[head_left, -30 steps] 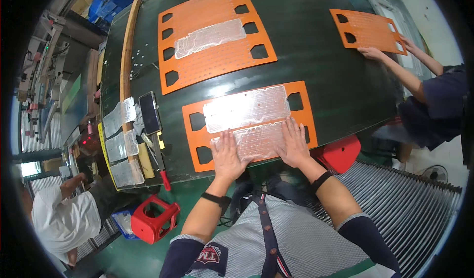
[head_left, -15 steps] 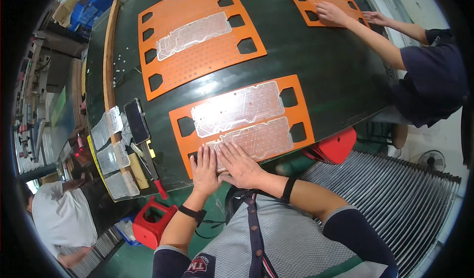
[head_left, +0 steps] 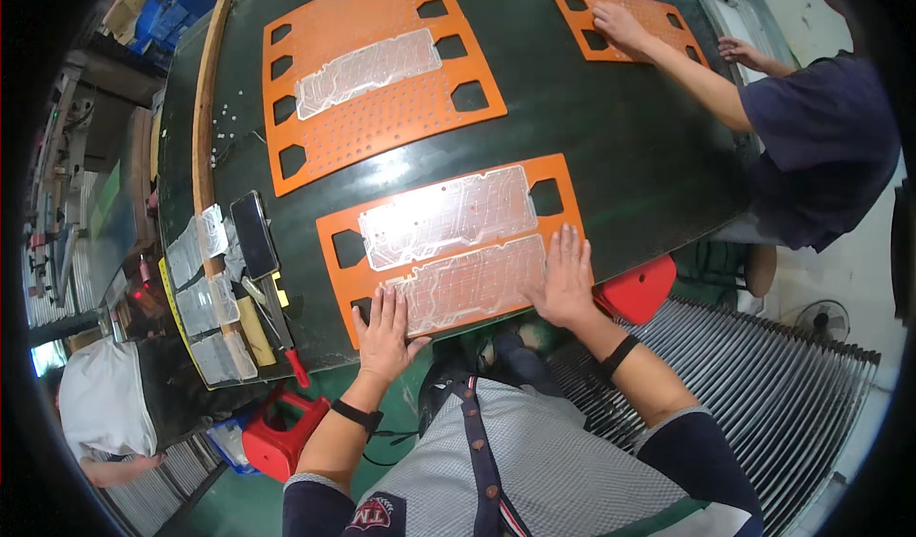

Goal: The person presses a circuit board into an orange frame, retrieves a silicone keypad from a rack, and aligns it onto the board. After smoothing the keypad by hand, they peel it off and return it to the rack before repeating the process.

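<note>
We are pressing both hands flat on the near orange tray (head_left: 448, 241), which is lying at the near edge of the dark green table (head_left: 611, 146). Our left hand (head_left: 385, 327) is resting palm down, fingers spread and gripping nothing, on the tray's near left corner, its fingertips touching the lower clear film sheet (head_left: 468, 284). Our right hand (head_left: 565, 279) is lying just as flat and unclenched on the right end of that same sheet. A second clear sheet, the upper film sheet (head_left: 447, 217), is sitting just beyond it on the same tray.

Farther across the table, a larger orange tray (head_left: 382, 108) is carrying one clear strip (head_left: 367, 60). At the far right, a co-worker in a dark shirt is pressing a hand (head_left: 620, 24) on a third orange tray (head_left: 649, 17). At our left, a black phone (head_left: 254, 234) and some clear packets (head_left: 196, 294) are lying along the table edge. A red stool (head_left: 637, 289) is standing just beside our right wrist, and another red stool (head_left: 277, 437) is standing below our left arm.
</note>
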Action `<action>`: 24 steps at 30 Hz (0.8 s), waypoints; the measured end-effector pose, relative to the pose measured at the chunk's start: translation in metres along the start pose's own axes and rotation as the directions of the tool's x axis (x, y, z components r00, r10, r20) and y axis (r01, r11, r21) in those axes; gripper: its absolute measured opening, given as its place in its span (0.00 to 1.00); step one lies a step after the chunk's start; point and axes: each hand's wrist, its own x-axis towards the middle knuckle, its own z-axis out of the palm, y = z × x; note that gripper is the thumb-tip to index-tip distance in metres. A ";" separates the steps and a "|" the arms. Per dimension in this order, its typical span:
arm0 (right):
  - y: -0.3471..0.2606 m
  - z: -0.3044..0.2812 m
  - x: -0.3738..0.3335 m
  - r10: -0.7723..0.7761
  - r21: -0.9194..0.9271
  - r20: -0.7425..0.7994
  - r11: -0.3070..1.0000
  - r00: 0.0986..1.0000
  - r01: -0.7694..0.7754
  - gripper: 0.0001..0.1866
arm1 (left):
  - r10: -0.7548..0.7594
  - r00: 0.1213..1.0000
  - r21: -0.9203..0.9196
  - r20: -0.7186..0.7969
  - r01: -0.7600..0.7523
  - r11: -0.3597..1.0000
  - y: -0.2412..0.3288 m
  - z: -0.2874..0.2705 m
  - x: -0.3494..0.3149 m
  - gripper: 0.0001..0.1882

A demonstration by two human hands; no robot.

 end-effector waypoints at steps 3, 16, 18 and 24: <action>-0.042 -0.001 0.030 -0.040 0.122 -0.092 0.991 0.995 0.051 0.48 | -0.015 0.999 -0.006 0.033 0.015 1.000 0.007 -0.015 0.004 0.45; -0.048 0.005 0.109 -0.269 0.160 -0.037 0.949 0.962 0.272 0.41 | -0.217 0.975 -0.035 0.046 0.218 0.975 -0.002 -0.038 0.106 0.51; -0.026 -0.005 0.108 -0.157 0.110 -0.093 0.980 0.983 0.167 0.42 | -0.242 0.967 -0.020 0.074 0.244 0.969 0.001 -0.044 0.106 0.51; -0.020 -0.011 0.107 -0.002 0.030 -0.070 1.000 0.998 0.004 0.45 | -0.359 0.933 -0.219 -0.010 0.348 0.912 0.044 -0.023 0.140 0.52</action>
